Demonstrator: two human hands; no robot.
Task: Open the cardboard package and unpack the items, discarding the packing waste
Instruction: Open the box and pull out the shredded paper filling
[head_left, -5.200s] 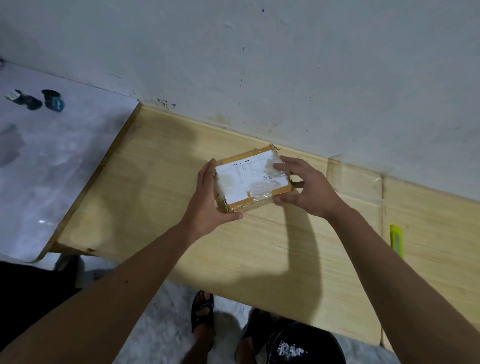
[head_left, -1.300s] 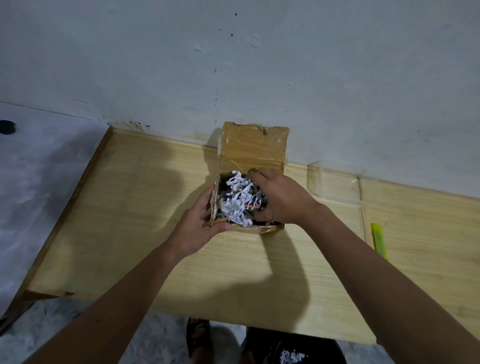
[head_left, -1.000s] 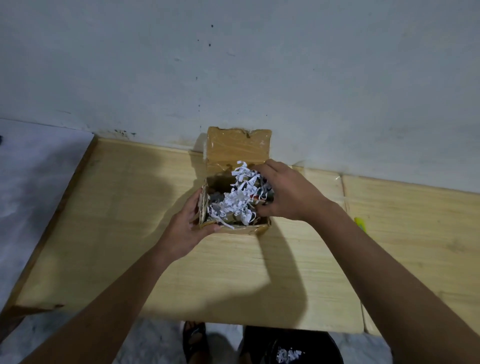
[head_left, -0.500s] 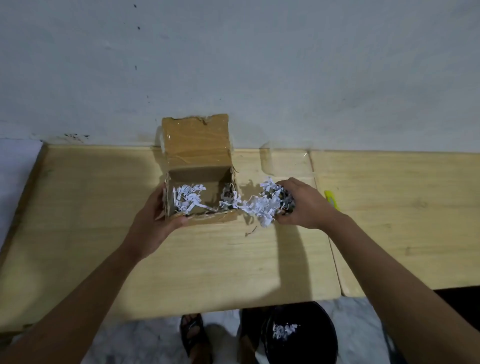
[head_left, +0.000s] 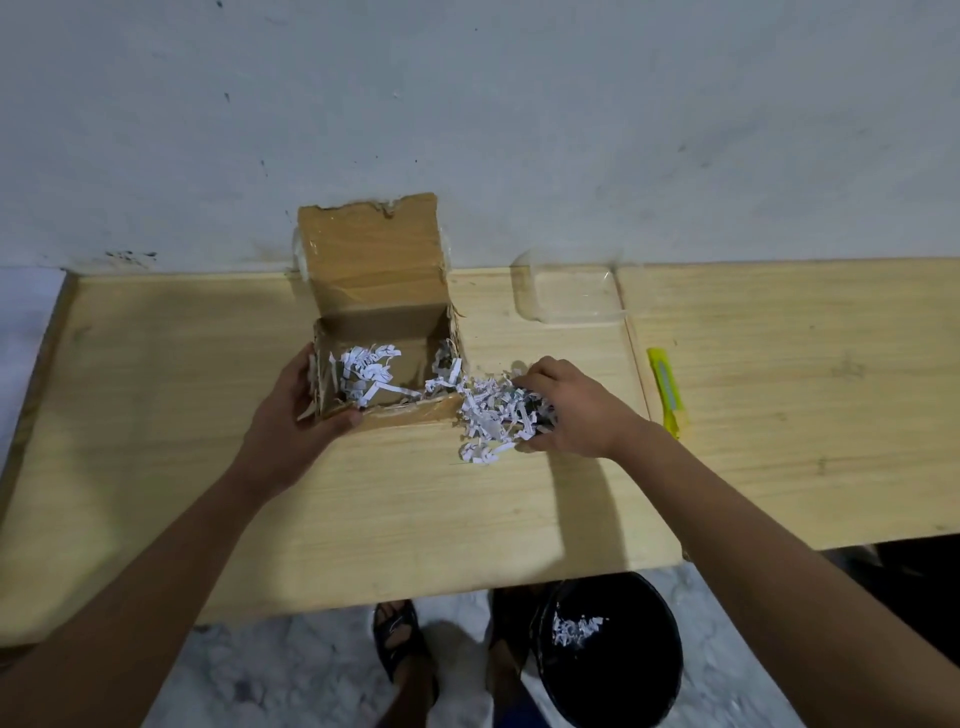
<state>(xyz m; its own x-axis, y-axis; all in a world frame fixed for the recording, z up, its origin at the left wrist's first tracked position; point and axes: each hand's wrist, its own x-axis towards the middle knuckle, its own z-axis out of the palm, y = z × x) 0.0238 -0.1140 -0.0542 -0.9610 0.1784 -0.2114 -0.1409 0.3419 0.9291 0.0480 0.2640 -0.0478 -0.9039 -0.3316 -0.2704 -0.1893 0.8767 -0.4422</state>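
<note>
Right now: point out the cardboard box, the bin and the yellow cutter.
cardboard box (head_left: 375, 260), head view, inner face of raised lid.
bin (head_left: 644, 686), head view, dark interior right of the shreds.
yellow cutter (head_left: 667, 389), head view, middle of its body.

Box (head_left: 384, 332) on table (head_left: 415, 509) by wall; shredded paper (head_left: 488, 415) right of it

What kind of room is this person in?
Probably a plain workroom or spare corner at home, though that is a guess. A bare wooden table stands against a scuffed painted wall, and a black bin sits on the stone-like floor.
</note>
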